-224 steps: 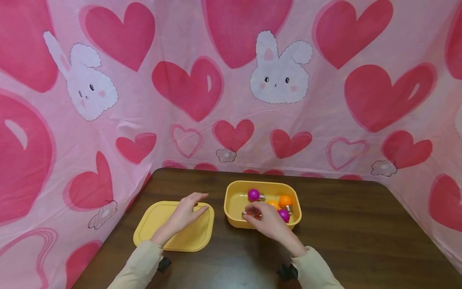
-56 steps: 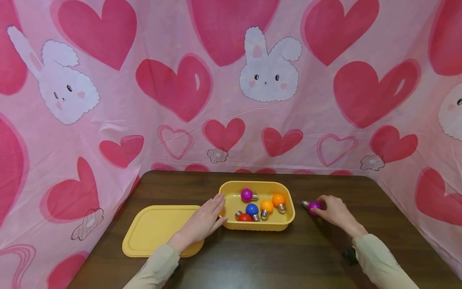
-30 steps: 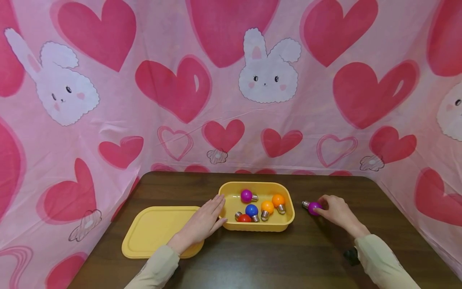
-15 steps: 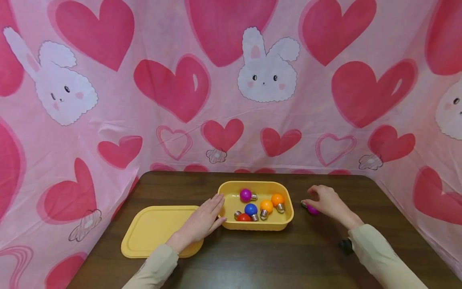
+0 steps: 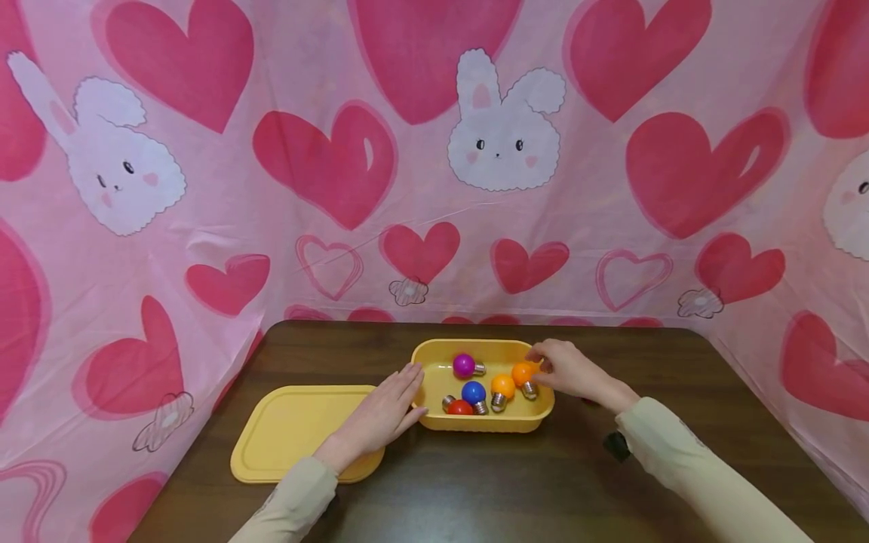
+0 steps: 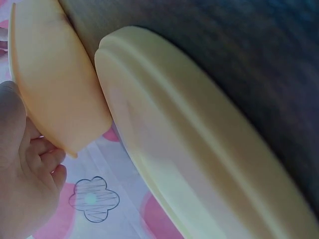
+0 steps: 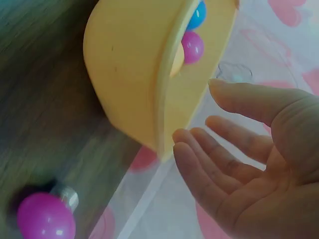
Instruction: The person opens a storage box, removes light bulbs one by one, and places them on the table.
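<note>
A yellow plastic box [image 5: 475, 424] holds small colored light bulbs with silver screw bases. Inside lie a purple bulb [image 5: 465, 366], a blue bulb [image 5: 473, 392], a red bulb [image 5: 460, 408] and two orange bulbs, one orange bulb [image 5: 503, 386] left of the other. My left hand [image 5: 376, 415] rests against the box's left end, fingers at the rim. Over the right end, my right hand [image 5: 573, 369] reaches with thumb and fingers apart, close to the right orange bulb [image 5: 522, 372], holding nothing. Another purple bulb [image 7: 46, 217] lies on the table beside the box, mostly hidden in the head view.
A flat yellow lid [image 5: 292, 434] lies left of the box, partly under my left forearm. Everything sits on a dark wooden table [image 5: 475, 490]. A pink cloth [image 5: 434, 181] with hearts and rabbits hangs around the table's back and sides.
My right hand first worked in the box, then held a purple bulb on the table to the right. It has let go and moved left to the box. My left hand has moved onto the box's end.
</note>
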The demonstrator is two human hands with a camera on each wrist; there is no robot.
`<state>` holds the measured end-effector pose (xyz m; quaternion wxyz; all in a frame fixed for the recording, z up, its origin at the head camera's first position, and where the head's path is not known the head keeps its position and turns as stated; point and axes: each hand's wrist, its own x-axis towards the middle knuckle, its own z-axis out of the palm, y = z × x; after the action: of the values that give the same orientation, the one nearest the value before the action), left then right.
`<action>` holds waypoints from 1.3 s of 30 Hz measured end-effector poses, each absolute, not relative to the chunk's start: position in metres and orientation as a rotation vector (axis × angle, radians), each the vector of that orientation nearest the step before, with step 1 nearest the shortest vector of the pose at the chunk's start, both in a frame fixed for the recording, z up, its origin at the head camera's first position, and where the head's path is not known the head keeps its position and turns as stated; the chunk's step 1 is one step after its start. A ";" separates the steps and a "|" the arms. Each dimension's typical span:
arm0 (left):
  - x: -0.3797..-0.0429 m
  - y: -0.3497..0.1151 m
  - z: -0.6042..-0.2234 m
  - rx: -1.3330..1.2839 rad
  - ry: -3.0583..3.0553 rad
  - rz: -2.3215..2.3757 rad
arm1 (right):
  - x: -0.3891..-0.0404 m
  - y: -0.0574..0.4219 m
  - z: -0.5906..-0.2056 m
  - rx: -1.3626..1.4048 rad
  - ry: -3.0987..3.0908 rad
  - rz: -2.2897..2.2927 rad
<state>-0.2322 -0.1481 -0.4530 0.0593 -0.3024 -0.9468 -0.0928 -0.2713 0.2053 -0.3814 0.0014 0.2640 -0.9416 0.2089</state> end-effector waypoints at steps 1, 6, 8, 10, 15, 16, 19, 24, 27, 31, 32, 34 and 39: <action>-0.232 -0.148 -0.453 -0.918 -2.864 -0.281 | -0.272 0.202 -0.382 0.842 -2.968 0.663; -0.233 -0.148 -0.454 -0.927 -2.853 -0.285 | -0.276 0.187 -0.388 0.867 -3.034 0.723; -0.233 -0.148 -0.453 -0.926 -2.858 -0.289 | -0.278 0.182 -0.391 0.897 -3.047 0.726; -0.234 -0.148 -0.453 -0.925 -2.863 -0.290 | -0.279 0.178 -0.394 0.941 -3.052 0.713; -0.234 -0.148 -0.452 -0.933 -2.857 -0.288 | -0.283 0.171 -0.402 1.161 -2.971 0.585; -0.234 -0.149 -0.452 -0.934 -2.857 -0.287 | -0.283 0.170 -0.403 1.198 -2.951 0.568; -0.234 -0.149 -0.452 -0.937 -2.858 -0.288 | -0.284 0.166 -0.407 1.263 -2.915 0.524; -0.234 -0.149 -0.452 -0.941 -2.860 -0.294 | -0.285 0.163 -0.409 1.278 -2.912 0.459; -0.234 -0.149 -0.451 -0.945 -2.856 -0.295 | -0.285 0.163 -0.409 1.222 -2.973 0.456; -0.234 -0.149 -0.451 -0.951 -2.848 -0.280 | -0.283 0.162 -0.408 1.141 -3.051 0.486; -0.234 -0.150 -0.451 -0.953 -2.848 -0.274 | -0.282 0.162 -0.408 1.120 -3.070 0.496; -0.235 -0.150 -0.451 -0.957 -2.844 -0.263 | -0.280 0.162 -0.409 1.099 -3.088 0.500; -0.235 -0.151 -0.450 -0.961 -2.858 -0.256 | -0.277 0.162 -0.411 1.098 -3.099 0.463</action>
<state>-0.2345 -0.1508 -0.4500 0.0576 -0.3171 -0.9429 -0.0845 -0.2769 0.1616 -0.4112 -0.0894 0.3294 -0.9296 0.1387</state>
